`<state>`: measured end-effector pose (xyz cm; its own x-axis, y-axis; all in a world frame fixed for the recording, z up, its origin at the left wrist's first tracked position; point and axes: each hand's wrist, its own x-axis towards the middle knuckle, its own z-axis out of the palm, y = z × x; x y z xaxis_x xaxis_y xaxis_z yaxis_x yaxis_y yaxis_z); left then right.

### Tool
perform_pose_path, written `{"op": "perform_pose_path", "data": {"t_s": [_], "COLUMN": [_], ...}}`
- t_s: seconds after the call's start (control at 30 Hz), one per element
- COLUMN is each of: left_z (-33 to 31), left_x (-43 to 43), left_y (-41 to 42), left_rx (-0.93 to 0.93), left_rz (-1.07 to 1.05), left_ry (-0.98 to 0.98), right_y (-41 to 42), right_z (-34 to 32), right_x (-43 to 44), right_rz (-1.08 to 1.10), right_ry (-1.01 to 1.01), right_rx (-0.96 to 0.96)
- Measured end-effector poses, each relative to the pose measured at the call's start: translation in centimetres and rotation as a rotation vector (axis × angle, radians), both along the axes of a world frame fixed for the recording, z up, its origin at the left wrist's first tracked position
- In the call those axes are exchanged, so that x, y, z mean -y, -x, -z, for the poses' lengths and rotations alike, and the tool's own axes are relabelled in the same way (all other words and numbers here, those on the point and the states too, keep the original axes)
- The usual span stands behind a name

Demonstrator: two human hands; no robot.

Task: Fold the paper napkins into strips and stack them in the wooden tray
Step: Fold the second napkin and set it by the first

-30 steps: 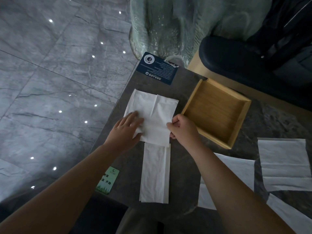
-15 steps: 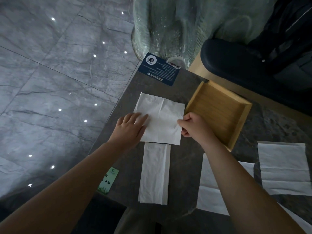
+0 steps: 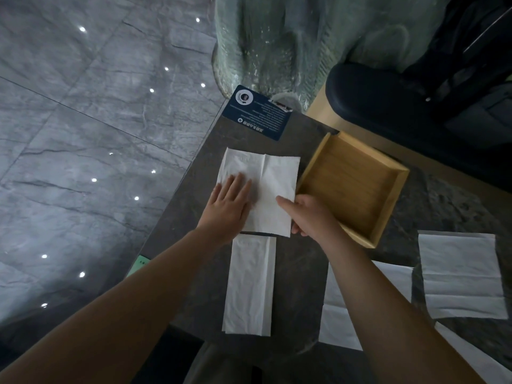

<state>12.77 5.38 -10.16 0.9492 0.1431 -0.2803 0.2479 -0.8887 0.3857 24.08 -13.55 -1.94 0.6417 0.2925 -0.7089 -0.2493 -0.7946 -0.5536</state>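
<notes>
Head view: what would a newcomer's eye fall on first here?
The left hand presses flat on a white napkin while the right hand pinches its right edge. An empty wooden tray sits just right of it, and a folded strip lies nearer the person.

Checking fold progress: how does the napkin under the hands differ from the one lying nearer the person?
The wide napkin is broad, with a crease down its middle; the narrow strip is long and slim. The left hand presses flat on the wide napkin and the right hand pinches its right edge; no hand holds the narrow strip. Both are white paper on the dark table, outside the wooden tray.
</notes>
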Motion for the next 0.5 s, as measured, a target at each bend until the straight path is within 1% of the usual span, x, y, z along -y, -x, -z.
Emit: {"op": "perform_pose_path", "data": {"t_s": [0.07,0.2,0.3,0.43,0.5], "left_z": [0.3,0.2,0.1,-0.2,-0.4], "left_x": [-0.2,0.1,0.6,1.1,1.3], "left_y": [0.4,0.6,0.5,0.0,-0.3], "left_rx": [0.009,-0.025,-0.028,-0.046,-0.056], "left_rz": [0.041,0.060,0.047,0.015,-0.003], "left_ry": [-0.055,-0.114,-0.120,-0.103,-0.090], "right_y": [1.1,2.3,2.3,1.7,1.7], "right_z": [0.5,1.5,1.3,0.9,1.0], "right_x": [0.1,0.1,0.2,0.8,1.0], "right_rz": [-0.017,-0.045,-0.101,-0.102,-0.100], "right_ry": [-0.017,-0.021,0.018,0.047,0.026], "right_rx": [0.002,0.161,0.253,0.265,0.275]}}
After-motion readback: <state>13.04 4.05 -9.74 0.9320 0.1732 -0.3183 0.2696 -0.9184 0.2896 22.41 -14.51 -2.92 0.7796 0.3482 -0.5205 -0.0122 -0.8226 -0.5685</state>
